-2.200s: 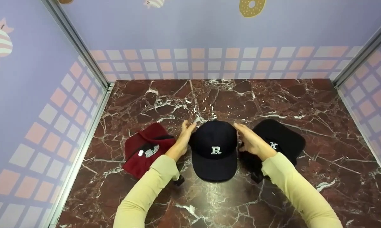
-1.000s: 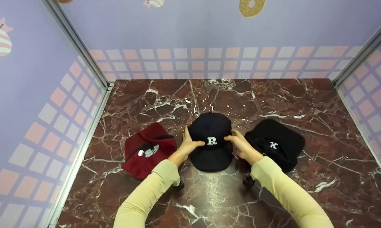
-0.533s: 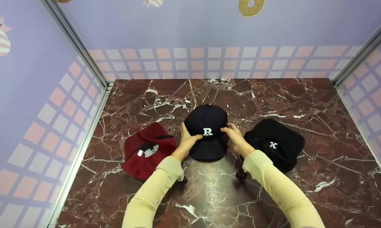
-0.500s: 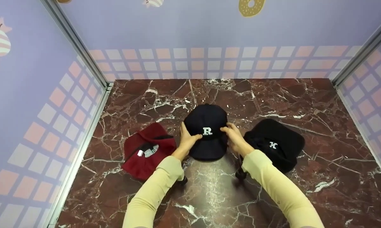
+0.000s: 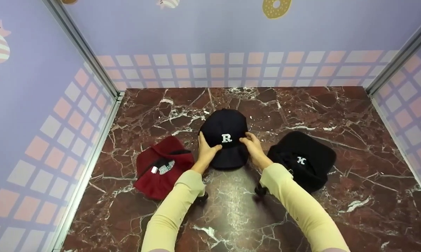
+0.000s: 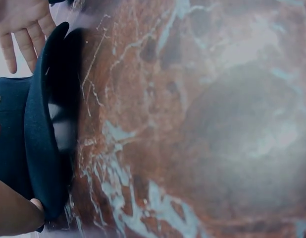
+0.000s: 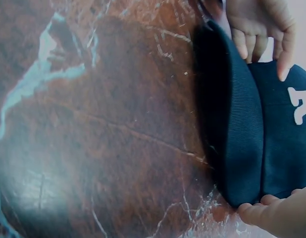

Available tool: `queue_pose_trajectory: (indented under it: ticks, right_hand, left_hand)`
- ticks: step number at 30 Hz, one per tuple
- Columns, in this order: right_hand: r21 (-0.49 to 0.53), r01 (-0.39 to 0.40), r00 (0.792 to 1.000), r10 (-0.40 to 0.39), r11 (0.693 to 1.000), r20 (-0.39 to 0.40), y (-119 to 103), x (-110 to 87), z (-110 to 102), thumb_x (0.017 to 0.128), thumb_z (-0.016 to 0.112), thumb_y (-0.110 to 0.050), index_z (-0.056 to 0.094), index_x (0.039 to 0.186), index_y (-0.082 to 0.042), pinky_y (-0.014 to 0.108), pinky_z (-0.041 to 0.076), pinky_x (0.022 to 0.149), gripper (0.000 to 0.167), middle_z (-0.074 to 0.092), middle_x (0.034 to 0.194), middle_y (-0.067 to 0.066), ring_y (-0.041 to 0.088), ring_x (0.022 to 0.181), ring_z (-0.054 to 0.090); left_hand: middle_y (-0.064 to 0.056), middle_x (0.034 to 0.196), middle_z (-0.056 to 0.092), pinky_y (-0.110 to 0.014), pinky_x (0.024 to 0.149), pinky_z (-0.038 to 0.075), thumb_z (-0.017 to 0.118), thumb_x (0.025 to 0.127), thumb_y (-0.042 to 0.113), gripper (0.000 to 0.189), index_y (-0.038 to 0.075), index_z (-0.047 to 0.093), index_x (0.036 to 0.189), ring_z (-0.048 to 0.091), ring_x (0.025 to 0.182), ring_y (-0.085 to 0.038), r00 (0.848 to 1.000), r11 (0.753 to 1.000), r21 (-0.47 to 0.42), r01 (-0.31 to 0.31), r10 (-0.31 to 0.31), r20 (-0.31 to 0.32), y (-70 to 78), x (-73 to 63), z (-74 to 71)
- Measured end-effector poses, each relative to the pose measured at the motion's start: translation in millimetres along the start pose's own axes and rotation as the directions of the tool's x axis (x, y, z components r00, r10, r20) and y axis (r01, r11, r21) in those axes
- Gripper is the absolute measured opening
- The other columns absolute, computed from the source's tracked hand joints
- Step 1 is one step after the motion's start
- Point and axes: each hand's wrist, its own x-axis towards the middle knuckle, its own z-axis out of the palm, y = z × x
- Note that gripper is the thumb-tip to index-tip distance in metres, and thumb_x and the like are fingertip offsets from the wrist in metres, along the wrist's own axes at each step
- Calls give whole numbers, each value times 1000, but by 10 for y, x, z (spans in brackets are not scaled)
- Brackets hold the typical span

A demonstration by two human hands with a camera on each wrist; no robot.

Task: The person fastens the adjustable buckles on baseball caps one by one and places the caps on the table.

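A navy baseball cap (image 5: 224, 122) with a white letter R faces me in the middle of the head view, brim toward me. My left hand (image 5: 206, 153) holds its left side, thumb on the front panel. On the opposite side my right hand (image 5: 255, 149) grips it, thumb just right of the letter. In the right wrist view, the right hand's fingertips (image 7: 248, 210) touch the cap's edge by the brim (image 7: 244, 134). The left wrist view shows the curved brim (image 6: 41, 124) from the side, close to the tabletop. The hands cover the cap's sides.
A crumpled dark red cap (image 5: 166, 168) lies left of the hands. To the right lies a black cap (image 5: 303, 159) with a small white emblem. Both rest on the brown marbled tabletop (image 5: 238, 217), enclosed by patterned lilac walls (image 5: 210, 31) at the back and sides.
Both hands closed in from beside the navy cap and took hold of it. The cap has moved away from me and slightly left. The red and black caps stay in place.
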Motion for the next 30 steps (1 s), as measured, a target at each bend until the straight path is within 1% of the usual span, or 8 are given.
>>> queue_pose_trajectory:
  ticks: [3, 5, 8, 11, 17, 22, 27, 30]
  right_hand:
    - [-23, 85, 996, -85, 996, -7, 339, 300, -30, 78, 60, -22, 45, 125, -8, 29, 39, 89, 51, 51, 117, 10, 18, 103, 50]
    - [-64, 96, 995, -96, 993, 15, 394, 339, -36, 77, 61, -22, 45, 124, -7, 29, 40, 88, 52, 52, 117, 11, 18, 102, 50]
    - [-172, 60, 998, -54, 983, 41, 159, 103, 12, 79, 57, -18, 40, 127, -2, 34, 37, 94, 54, 47, 124, 19, 25, 111, 46]
    - [-268, 20, 994, 9, 963, 109, -190, -234, 39, 80, 51, -10, 31, 132, 5, 42, 29, 101, 57, 35, 131, 29, 35, 121, 35]
    - [-283, 23, 975, 41, 959, 220, -629, -608, -111, 82, 49, -6, 29, 132, 6, 47, 29, 101, 55, 29, 134, 31, 39, 123, 32]
    - [-261, 72, 959, 5, 963, 283, -680, -554, -404, 85, 49, -9, 34, 128, 6, 47, 34, 97, 49, 35, 130, 29, 38, 115, 41]
    - [-319, 84, 967, -1, 944, 254, -794, -486, -763, 85, 48, -11, 40, 124, 6, 43, 36, 92, 43, 44, 123, 28, 28, 104, 48]
    - [-393, 73, 976, 17, 917, 219, -813, -430, -1006, 86, 48, -16, 42, 122, 5, 39, 37, 86, 41, 47, 119, 24, 20, 97, 47]
  left_hand:
    - [-18, 147, 6, -38, 109, 15, 67, 70, 10, 94, 6, 7, 142, 10, 135, -29, 1000, 1000, -1, -9, 9, -9, -4, 7, 0]
    - [-18, 147, 6, -37, 109, 14, 67, 70, 10, 93, 6, 7, 142, 10, 135, -29, 1000, 1000, -9, -9, 9, -8, -1, 6, -2]
    - [-19, 147, 6, -38, 109, 13, 66, 70, 11, 92, 5, 8, 142, 9, 135, -29, 1000, 1000, -22, -1, 1, -6, 9, -7, -8]
    - [-20, 147, 6, -38, 109, 12, 65, 70, 12, 91, 6, 8, 142, 9, 135, -29, 1000, 999, -29, 16, -16, 1, 30, -41, -21]
    - [-20, 147, 6, -39, 109, 12, 64, 71, 12, 89, 6, 10, 141, 9, 135, -29, 998, 998, -44, 42, -41, 37, 107, -142, -54]
    - [-20, 147, 7, -39, 109, 12, 62, 71, 12, 87, 6, 12, 141, 8, 135, -29, 997, 998, -49, 46, -43, 71, 163, -196, -78]
    - [-19, 147, 7, -39, 109, 13, 62, 70, 12, 86, 7, 13, 141, 10, 135, -29, 995, 997, -60, 57, -52, 91, 183, -218, -99]
    - [-18, 147, 6, -40, 109, 13, 61, 70, 12, 86, 8, 12, 141, 10, 135, -29, 993, 996, -66, 65, -57, 105, 197, -229, -119]
